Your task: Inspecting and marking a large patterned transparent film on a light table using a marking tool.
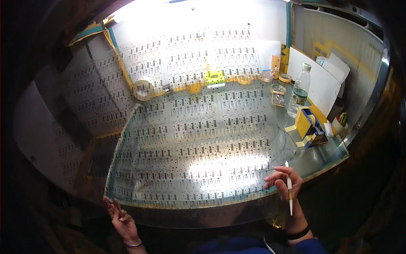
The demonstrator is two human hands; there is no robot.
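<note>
The curled right hand [288, 182] is holding a pen [289, 190]; the part-open, seemingly empty left hand [122, 222] is probably aligning the sheet [186, 142] at near left, next needing steadiness.

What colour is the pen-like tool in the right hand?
The pen-like tool is mostly white, best seen in the head view.

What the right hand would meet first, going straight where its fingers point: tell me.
For the right hand, likely the patterned sheet just left of its fingertips, though height above it is unclear.
</note>
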